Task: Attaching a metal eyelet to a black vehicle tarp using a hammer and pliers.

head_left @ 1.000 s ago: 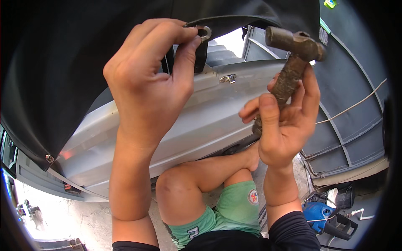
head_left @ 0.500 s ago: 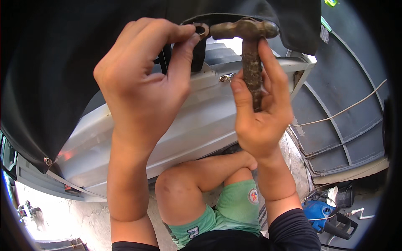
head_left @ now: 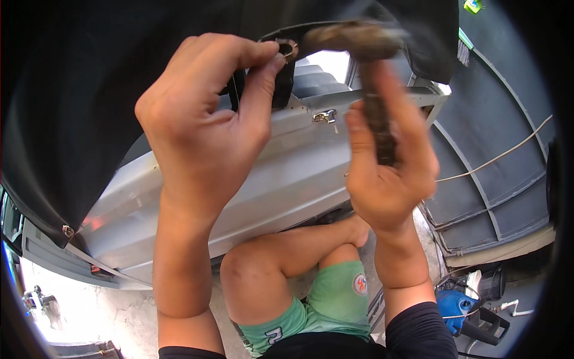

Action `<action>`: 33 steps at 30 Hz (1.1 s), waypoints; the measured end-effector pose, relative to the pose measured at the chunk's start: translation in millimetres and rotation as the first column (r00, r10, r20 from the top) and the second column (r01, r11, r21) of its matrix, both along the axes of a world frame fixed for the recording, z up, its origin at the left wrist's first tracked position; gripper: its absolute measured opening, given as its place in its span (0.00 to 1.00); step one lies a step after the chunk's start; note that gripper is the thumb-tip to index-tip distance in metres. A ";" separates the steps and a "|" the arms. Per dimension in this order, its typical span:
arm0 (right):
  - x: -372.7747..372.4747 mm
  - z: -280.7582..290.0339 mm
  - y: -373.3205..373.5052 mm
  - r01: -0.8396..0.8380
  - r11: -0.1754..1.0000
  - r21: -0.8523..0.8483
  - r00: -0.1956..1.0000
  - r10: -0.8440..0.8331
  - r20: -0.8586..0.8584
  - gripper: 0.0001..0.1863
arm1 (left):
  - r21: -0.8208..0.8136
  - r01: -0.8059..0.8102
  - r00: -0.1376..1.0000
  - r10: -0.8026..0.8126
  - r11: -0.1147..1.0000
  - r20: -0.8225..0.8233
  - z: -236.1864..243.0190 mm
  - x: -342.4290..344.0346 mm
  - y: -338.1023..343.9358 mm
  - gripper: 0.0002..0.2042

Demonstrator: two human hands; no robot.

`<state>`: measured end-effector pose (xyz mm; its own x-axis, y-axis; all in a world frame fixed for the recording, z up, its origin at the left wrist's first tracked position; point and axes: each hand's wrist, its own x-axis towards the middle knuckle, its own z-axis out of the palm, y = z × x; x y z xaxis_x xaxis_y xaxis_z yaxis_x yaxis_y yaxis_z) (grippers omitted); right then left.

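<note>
At the upper middle my left hand [head_left: 200,110] is closed, thumb and forefinger pinching a small metal ring-shaped fitting [head_left: 292,50] at the edge of a black sheet-like cover [head_left: 78,113]. My right hand [head_left: 394,185] grips the dark, worn handle of a hammer [head_left: 353,40]. Motion smears the hammer's head, which points left toward the fitting; whether the two touch I cannot tell. Below them a shiny metal latch [head_left: 324,116] is fixed on a silver panel [head_left: 263,179]. Another small metal fitting [head_left: 68,230] sits at the cover's lower left corner.
The silver panel runs across in front of my bent leg [head_left: 251,272]. To the right stand a dark ribbed metal gate [head_left: 478,155] with a thin cable [head_left: 496,159] across it, and a blue machine [head_left: 457,308]. A green brush [head_left: 464,42] is at the upper right.
My right hand has shifted right and slightly down, the hammer handle tilting with it, and the hammer's head is now blurred. The left hand keeps its pinch, slightly lower.
</note>
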<state>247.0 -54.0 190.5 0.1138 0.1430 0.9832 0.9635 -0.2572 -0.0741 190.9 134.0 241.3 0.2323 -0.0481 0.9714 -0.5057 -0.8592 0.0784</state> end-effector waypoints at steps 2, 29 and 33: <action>-4.0 -5.0 -8.4 -0.080 0.986 0.143 0.996 0.083 -0.012 0.28 | -0.007 0.005 1.000 -0.005 1.000 0.000 0.7 -0.9 1.4 0.06; 10.7 -2.9 10.8 -0.059 0.994 0.090 0.993 0.049 0.111 0.30 | -0.143 0.083 0.995 -0.090 0.986 -0.044 -3.0 -4.5 -4.0 0.07; -0.2 -12.9 -7.0 -0.080 0.996 0.031 0.997 0.081 -0.021 0.28 | -0.162 0.104 0.994 -0.107 0.981 -0.014 -9.0 -1.5 -7.7 0.07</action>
